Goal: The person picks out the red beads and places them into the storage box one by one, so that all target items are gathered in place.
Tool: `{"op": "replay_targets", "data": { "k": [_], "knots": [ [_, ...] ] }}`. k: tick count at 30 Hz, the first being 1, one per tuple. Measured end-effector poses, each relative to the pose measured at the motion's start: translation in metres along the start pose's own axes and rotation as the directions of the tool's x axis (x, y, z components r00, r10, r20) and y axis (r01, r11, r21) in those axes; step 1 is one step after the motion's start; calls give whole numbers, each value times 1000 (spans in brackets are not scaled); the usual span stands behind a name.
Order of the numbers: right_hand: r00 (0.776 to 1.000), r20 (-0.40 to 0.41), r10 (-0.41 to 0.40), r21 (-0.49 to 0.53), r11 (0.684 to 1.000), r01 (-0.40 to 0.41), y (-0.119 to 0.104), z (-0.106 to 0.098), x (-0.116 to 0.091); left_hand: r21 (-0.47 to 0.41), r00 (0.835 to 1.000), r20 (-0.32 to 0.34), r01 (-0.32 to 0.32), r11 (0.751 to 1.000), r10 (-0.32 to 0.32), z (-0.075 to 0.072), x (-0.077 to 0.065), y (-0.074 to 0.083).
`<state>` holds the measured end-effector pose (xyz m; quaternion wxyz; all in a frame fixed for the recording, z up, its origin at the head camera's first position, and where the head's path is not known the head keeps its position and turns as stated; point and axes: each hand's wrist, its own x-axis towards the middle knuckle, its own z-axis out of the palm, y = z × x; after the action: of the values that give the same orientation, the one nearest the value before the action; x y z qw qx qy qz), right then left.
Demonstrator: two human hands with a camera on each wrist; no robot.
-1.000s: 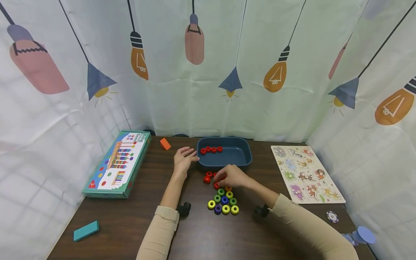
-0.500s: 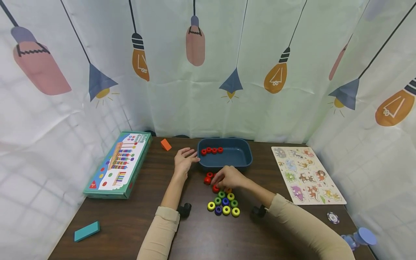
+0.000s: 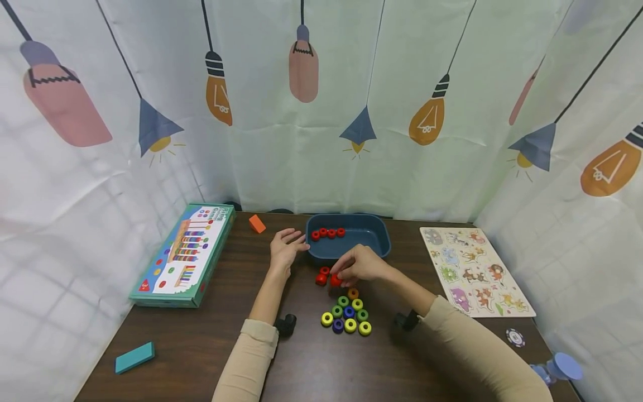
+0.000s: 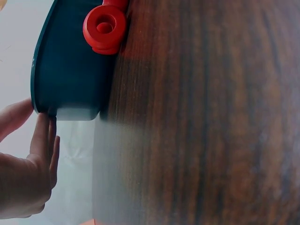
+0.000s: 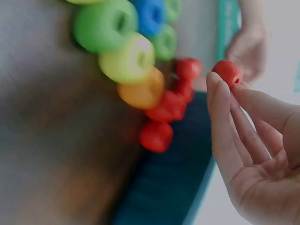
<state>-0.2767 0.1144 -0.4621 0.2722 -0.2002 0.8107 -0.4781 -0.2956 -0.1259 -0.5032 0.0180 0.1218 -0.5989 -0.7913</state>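
Note:
My right hand point(image 3: 363, 263) pinches a red ring bead point(image 5: 228, 72) between thumb and fingertips, above the table in front of the blue bin point(image 3: 366, 237). My left hand point(image 3: 286, 249) touches the bin's left end; its fingers lie fairly straight against the outer wall in the left wrist view, the thumb near the rim. Inside the bin, several red beads point(image 3: 331, 233) sit in a row at the left. More red beads point(image 3: 321, 279) stand in front of the bin, partly hidden by my right hand. Nearer lie an orange bead point(image 3: 353, 293) and several green, yellow, blue and purple beads point(image 3: 349, 312).
A green toy box point(image 3: 183, 254) lies at the left, with an orange block point(image 3: 257, 223) behind it. A teal block point(image 3: 134, 358) is at the front left. At the right are an animal puzzle board point(image 3: 474, 271), a poker chip point(image 3: 514, 338) and a blue cup-shaped object point(image 3: 565, 366).
My right hand has lifted a red bead from beside the orange one and moved up toward the bin. The orange bead now shows. My left hand has stayed at the bin.

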Motion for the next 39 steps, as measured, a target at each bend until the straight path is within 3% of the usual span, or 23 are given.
{"op": "replay_targets", "data": {
  "k": [7,12,17,24,31,35,39],
  "knots": [
    [1000,-26,-1,114,993,4,-26,-48,13,-5,1000,3,11,1000,-11,-1,0,1],
    [995,-82,61,153,987,-47,-33,-81,34,-3,1000,6,25,1000,-25,-1,0,1],
    [975,-156,156,153,979,-132,-25,-100,60,10,1000,1,19,1000,-19,0,0,2],
    [933,-244,266,138,961,-238,1,-103,87,-1,1000,-6,21,1000,-21,-1,0,2],
    [897,-349,271,65,962,-265,21,-95,101,-1,1000,-6,10,1000,-10,0,0,1],
    [888,-368,274,49,960,-276,28,-91,106,6,1000,-3,7,1000,-7,0,0,1],
    [894,-355,272,49,961,-273,27,-89,103,5,1000,-4,7,1000,-7,-1,0,0]
  ]
}}
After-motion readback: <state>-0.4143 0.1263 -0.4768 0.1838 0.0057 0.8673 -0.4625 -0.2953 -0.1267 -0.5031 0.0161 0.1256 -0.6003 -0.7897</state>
